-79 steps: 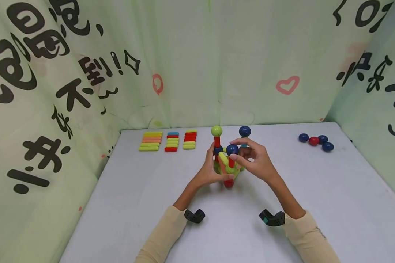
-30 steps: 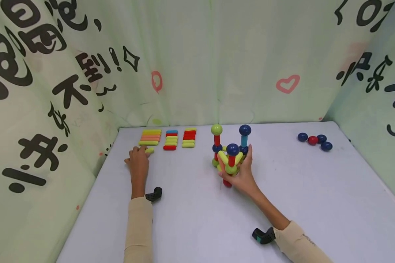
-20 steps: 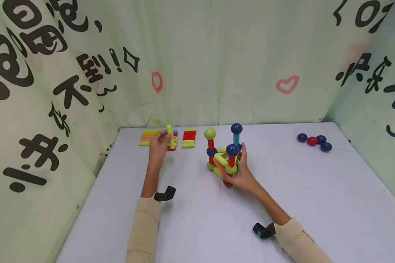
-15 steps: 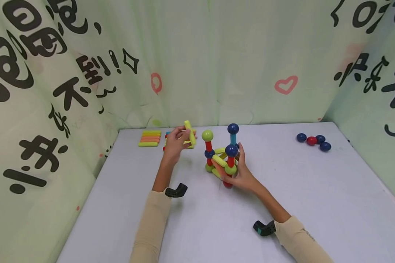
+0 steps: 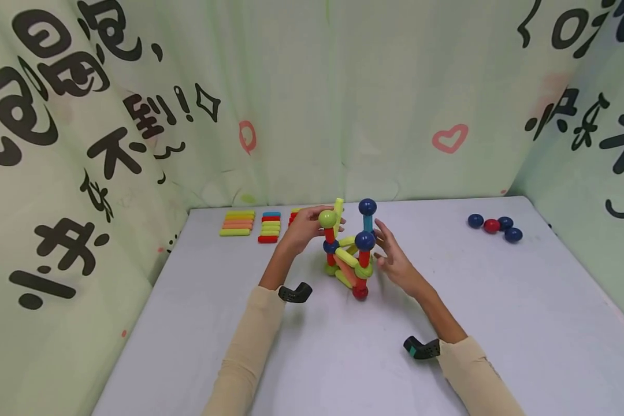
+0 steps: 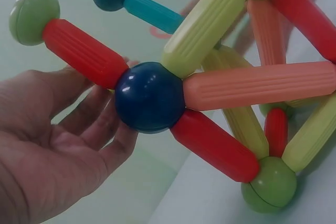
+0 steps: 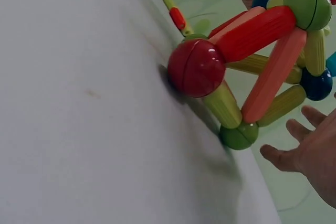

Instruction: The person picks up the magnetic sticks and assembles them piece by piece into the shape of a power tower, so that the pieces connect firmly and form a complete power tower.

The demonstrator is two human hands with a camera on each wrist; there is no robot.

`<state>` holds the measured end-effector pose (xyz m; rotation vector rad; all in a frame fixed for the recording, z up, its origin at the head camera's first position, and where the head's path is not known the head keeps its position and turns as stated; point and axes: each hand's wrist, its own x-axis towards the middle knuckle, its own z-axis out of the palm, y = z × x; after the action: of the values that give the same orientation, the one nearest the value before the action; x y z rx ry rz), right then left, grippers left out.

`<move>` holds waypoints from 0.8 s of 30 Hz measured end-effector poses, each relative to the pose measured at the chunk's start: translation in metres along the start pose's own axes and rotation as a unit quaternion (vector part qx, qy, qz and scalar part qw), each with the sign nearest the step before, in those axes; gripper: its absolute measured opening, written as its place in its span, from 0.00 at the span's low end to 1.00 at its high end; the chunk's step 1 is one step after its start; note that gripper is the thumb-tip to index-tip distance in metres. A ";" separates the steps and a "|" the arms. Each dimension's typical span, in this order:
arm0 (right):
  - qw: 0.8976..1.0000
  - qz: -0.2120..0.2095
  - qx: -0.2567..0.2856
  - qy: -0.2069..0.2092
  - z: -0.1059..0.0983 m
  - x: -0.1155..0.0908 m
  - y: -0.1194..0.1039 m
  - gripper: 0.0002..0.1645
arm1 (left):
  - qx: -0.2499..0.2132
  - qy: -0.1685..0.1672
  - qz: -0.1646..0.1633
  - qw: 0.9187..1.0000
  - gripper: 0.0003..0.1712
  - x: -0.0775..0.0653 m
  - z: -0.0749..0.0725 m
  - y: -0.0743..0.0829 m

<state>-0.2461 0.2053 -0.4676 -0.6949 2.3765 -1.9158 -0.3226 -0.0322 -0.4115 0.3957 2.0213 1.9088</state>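
A frame of magnetic rods and balls [image 5: 347, 257] stands on the table, with a red ball [image 5: 360, 293] at its near foot. Two posts end in blue balls, and a third carries a green ball [image 5: 327, 218]. My left hand [image 5: 305, 226] is behind that green-topped post, pinching a yellow-green rod [image 5: 338, 207] upright; the post partly hides its fingers and the rod. In the left wrist view the held rod is mostly hidden behind a blue ball [image 6: 150, 97]. To the right of the frame, my right hand [image 5: 398, 263] has its fingers spread and loosely bent, apart from the pieces in the right wrist view.
Coloured rods lie at the back left in rows: a yellow and orange group [image 5: 237, 223], a mixed group [image 5: 269, 227], and another partly covered by my left hand. Several loose balls [image 5: 491, 226] sit at the back right. A printed curtain [image 5: 301, 115] hangs behind the table [image 5: 499, 300].
My left hand left the frame, took a yellow-green rod at the left and carried it right to the green-topped post. My right hand let go of the frame, which has turned slightly.
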 end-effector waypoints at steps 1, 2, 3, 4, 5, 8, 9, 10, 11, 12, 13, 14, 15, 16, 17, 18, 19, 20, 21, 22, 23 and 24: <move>1.000 0.003 -0.001 0.020 -0.001 0.004 -0.002 0.52 | 0.005 -0.012 0.002 1.000 0.20 0.001 0.000 0.001; 0.999 0.008 -0.010 0.043 -0.002 0.008 -0.003 0.47 | 0.013 -0.026 0.006 1.000 0.20 0.002 0.001 0.001; 0.997 0.014 -0.020 0.068 -0.001 0.012 -0.006 0.42 | 0.021 -0.040 0.009 0.999 0.19 0.003 0.001 0.002; 0.995 0.021 -0.032 0.093 -0.001 0.017 -0.008 0.37 | 0.030 -0.052 0.010 0.998 0.19 0.004 0.001 0.003; 0.992 0.029 -0.040 0.117 0.000 0.021 -0.010 0.33 | 0.037 -0.061 0.012 0.997 0.19 0.005 0.001 0.003; 0.987 0.031 -0.035 0.155 0.005 0.031 -0.019 0.24 | 0.049 -0.076 0.012 0.996 0.20 0.009 0.001 0.002; 0.986 0.030 -0.030 0.162 0.007 0.033 -0.023 0.23 | 0.049 -0.079 0.008 0.996 0.20 0.009 0.001 0.001; 0.985 0.030 -0.025 0.167 0.009 0.033 -0.028 0.22 | 0.048 -0.082 0.003 0.995 0.20 0.010 0.001 0.000; 0.985 0.029 -0.018 0.169 0.011 0.033 -0.032 0.21 | 0.047 -0.086 -0.001 0.995 0.20 0.010 0.000 0.000; 0.985 0.029 -0.014 0.170 0.014 0.033 -0.036 0.21 | 0.045 -0.089 -0.006 0.995 0.21 0.010 0.000 -0.001; 0.985 0.030 -0.009 0.172 0.015 0.032 -0.039 0.20 | 0.044 -0.094 -0.011 0.995 0.21 0.010 0.000 -0.002; 0.984 0.028 -0.011 0.173 0.017 0.031 -0.043 0.21 | 0.045 -0.098 -0.013 0.994 0.21 0.010 0.000 -0.002; 0.984 0.028 -0.011 0.173 0.017 0.031 -0.043 0.21 | 0.045 -0.098 -0.016 0.994 0.21 0.010 -0.001 -0.002; 0.985 0.028 -0.013 0.171 0.018 0.030 -0.044 0.21 | 0.046 -0.097 -0.016 0.994 0.22 0.010 -0.001 -0.002; 0.985 0.028 -0.015 0.167 0.017 0.030 -0.044 0.21 | 0.047 -0.095 -0.016 0.994 0.22 0.010 -0.002 -0.003; 0.986 0.029 -0.017 0.164 0.017 0.029 -0.044 0.21 | 0.043 -0.089 -0.016 0.995 0.22 0.010 -0.003 -0.003; 0.986 0.031 -0.020 0.161 0.017 0.028 -0.044 0.22 | 0.042 -0.080 -0.016 0.996 0.20 0.010 -0.004 -0.003; 0.986 0.034 -0.028 0.158 0.016 0.027 -0.044 0.23 | 0.041 -0.068 -0.014 0.997 0.20 0.010 -0.006 -0.003; 0.986 0.040 -0.031 0.156 0.014 0.026 -0.039 0.23 | 0.040 -0.054 -0.010 0.998 0.20 0.009 -0.008 -0.004; 0.986 0.045 -0.035 0.154 0.012 0.025 -0.034 0.24 | 0.045 -0.037 -0.005 0.998 0.19 0.008 -0.012 -0.005; 0.986 0.051 -0.040 0.153 0.011 0.024 -0.029 0.25 | 0.057 -0.016 0.000 0.998 0.19 0.006 -0.017 -0.007; 0.986 0.059 -0.045 0.150 0.009 0.022 -0.023 0.26 | 0.072 0.008 0.006 0.997 0.18 0.004 -0.023 -0.009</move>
<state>-0.2554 0.1857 -0.4424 -0.2752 2.6196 -1.9983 -0.3354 -0.0522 -0.4191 0.4316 2.1788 1.7848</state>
